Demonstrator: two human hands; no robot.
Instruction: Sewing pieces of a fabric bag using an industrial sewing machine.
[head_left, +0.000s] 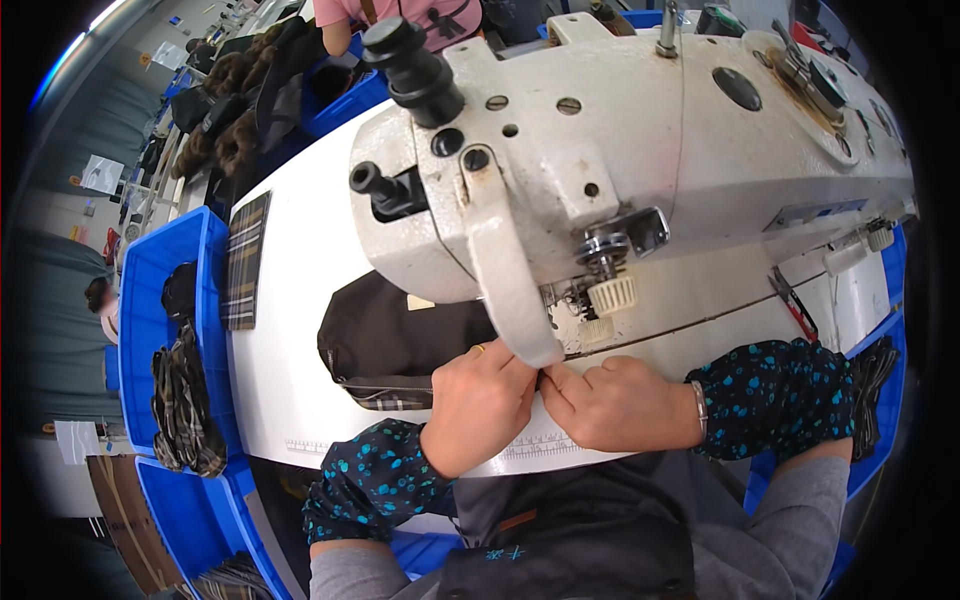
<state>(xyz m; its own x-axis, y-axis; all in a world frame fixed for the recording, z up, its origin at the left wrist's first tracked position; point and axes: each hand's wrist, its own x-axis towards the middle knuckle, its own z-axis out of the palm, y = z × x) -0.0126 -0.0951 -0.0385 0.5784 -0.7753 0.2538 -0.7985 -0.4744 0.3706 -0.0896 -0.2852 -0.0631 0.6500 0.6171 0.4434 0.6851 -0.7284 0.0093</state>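
A dark cloth piece with a plaid strip along its near edge lies on the white table, left of the sewing machine's needle area. My left hand rests over its right end with the fingers bent and closed on the cloth. Beside it, my right hand is closed in a pinch, its fingertips meeting the left ones at a small dark bit of the same cloth. The white sewing machine stands right over my fingertips, and its curved lever hides part of the cloth and the needle.
Blue bins with dark and plaid cloth stand along the left edge. A folded plaid piece lies at the table's left side. Red-handled snips rest near the machine's base at right. Across the table, a person in pink is partly visible.
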